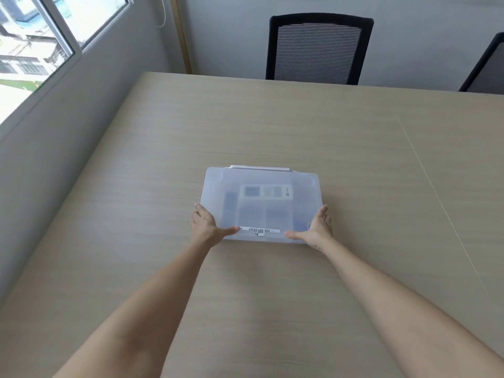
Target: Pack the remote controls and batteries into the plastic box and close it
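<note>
A translucent plastic box [261, 205] lies on the wooden table [272, 126] with its lid down. Dim shapes of remote controls [266, 192] show through the lid; batteries cannot be made out. A barcode sticker [259, 230] runs along the near edge. My left hand [207, 225] grips the near left corner, thumb lying along the front edge. My right hand [317, 227] holds the near right corner, thumb on the front edge and fingers against the right side.
A black mesh chair [317, 49] stands at the table's far edge, a second chair [488, 66] at the far right. A window [41, 36] is in the wall on the left. A seam [436, 197] runs across the tabletop on the right.
</note>
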Action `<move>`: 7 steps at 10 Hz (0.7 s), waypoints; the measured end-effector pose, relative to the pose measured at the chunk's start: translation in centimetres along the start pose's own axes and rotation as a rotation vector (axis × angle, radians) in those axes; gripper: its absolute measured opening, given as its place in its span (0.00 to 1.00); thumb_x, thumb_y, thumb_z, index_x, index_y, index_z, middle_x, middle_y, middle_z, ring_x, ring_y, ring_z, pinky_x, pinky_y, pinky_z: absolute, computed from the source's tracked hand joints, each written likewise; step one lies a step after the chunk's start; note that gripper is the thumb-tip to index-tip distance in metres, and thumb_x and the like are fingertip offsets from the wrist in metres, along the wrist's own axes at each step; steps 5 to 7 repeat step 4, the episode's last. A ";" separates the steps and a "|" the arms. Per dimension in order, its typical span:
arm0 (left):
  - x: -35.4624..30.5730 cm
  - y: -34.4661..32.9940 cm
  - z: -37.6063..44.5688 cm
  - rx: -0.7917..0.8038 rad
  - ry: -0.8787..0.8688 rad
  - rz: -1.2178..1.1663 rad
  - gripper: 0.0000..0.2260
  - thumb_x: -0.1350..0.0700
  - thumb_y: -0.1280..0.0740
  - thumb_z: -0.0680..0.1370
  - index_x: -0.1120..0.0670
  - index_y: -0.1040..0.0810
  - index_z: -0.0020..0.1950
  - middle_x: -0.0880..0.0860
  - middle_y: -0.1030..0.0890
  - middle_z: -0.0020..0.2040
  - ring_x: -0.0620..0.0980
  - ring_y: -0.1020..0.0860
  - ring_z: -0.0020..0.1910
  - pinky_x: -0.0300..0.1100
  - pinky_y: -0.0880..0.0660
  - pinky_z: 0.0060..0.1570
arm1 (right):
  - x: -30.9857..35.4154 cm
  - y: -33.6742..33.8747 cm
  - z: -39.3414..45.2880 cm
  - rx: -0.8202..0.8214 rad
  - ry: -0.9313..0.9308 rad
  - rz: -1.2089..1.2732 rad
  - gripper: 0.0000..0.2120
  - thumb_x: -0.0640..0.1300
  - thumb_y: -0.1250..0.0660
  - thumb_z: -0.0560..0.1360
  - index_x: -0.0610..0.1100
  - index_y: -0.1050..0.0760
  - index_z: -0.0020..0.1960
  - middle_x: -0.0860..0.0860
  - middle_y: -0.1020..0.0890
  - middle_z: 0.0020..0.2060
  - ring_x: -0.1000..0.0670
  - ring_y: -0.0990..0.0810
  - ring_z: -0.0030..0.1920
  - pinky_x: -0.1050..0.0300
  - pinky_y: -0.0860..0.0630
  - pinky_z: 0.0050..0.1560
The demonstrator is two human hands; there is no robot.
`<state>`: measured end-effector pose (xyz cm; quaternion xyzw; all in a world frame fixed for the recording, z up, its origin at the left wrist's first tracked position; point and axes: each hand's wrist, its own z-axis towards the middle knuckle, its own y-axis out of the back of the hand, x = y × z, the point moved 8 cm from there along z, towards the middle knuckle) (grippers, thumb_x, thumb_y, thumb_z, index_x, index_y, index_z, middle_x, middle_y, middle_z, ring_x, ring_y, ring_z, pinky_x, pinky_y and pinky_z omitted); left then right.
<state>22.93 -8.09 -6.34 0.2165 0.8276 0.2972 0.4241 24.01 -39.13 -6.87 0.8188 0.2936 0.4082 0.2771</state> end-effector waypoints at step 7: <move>0.2 1.5 -3.1 -0.286 -0.189 0.029 0.56 0.37 0.28 0.67 0.55 0.63 0.78 0.58 0.57 0.79 0.57 0.55 0.79 0.65 0.49 0.72 | 4.1 2.9 -4.2 -0.330 0.316 -0.084 0.52 0.58 0.27 0.67 0.43 0.56 0.77 0.37 0.54 0.77 0.40 0.58 0.78 0.41 0.49 0.76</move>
